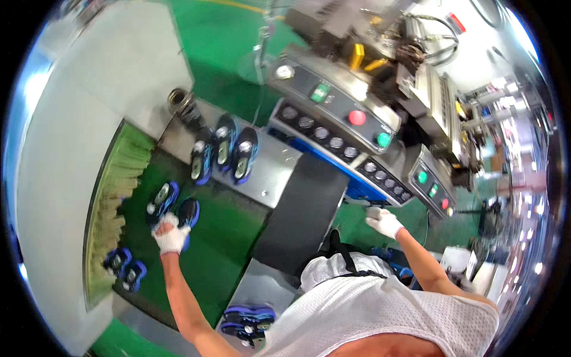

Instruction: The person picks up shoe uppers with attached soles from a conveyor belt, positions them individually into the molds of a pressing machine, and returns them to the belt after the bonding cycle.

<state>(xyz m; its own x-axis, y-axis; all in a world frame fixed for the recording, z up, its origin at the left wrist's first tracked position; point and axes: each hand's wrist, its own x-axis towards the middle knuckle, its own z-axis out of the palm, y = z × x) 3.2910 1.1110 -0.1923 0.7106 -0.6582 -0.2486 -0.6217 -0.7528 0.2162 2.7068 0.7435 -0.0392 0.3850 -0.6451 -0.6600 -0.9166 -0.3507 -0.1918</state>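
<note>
My left hand (170,235), in a white glove with bare fingertips, is over a green conveyor belt (229,238). Its fingers are bent around the near end of a dark sneaker (189,212) with a blue-purple sole. Close beside it lies another such sneaker (162,199), its near end partly behind the fingers. My right hand (386,224), gloved in white too, is out to the right below the machine's front. Its fingers are curled by a small greyish shape (373,212) whose kind I cannot make out.
Several sneakers (223,143) stand on a metal ledge beyond the belt, beside a metal cylinder (181,102). Two more (132,275) sit by a fringed green curtain (119,196). Others (247,321) lie near my left side. A machine with button panels (339,107) rises ahead; a black board (303,205) adjoins it.
</note>
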